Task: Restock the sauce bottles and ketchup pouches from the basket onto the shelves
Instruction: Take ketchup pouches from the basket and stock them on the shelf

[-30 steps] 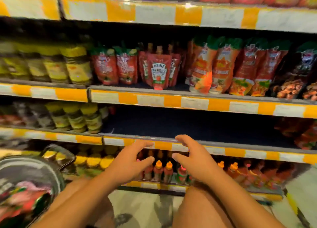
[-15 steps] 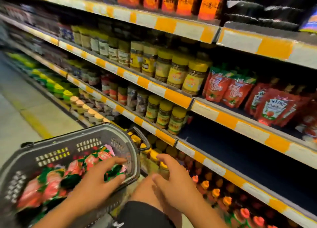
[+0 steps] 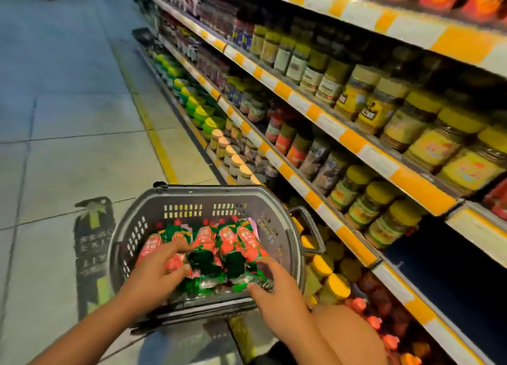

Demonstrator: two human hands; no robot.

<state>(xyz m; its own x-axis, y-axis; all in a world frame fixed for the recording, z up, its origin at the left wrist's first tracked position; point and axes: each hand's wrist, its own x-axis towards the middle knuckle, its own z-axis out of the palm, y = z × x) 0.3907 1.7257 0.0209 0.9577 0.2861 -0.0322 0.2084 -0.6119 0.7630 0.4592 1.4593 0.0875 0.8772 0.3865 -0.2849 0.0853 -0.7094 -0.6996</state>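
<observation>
A grey plastic basket stands on the floor in front of me, filled with red and green ketchup pouches. My left hand reaches into the basket with fingers spread over the pouches on the left side. Just inside the near rim, my right hand hovers with fingers apart over the pouches at the right. Neither hand grips anything that I can see. The shelves run along the right, with a dark bare stretch of shelf at the lower right.
Jars with yellow lids fill the shelves beside the basket. Bottles with yellow and red caps stand on the bottom shelf. The basket's handle hangs toward the shelf. Tiled floor with a yellow line and a floor sticker lies left.
My view has swung left and down from the shelves to the basket. Both hands have moved from the shelf front into the basket; the right hand followed the left.
</observation>
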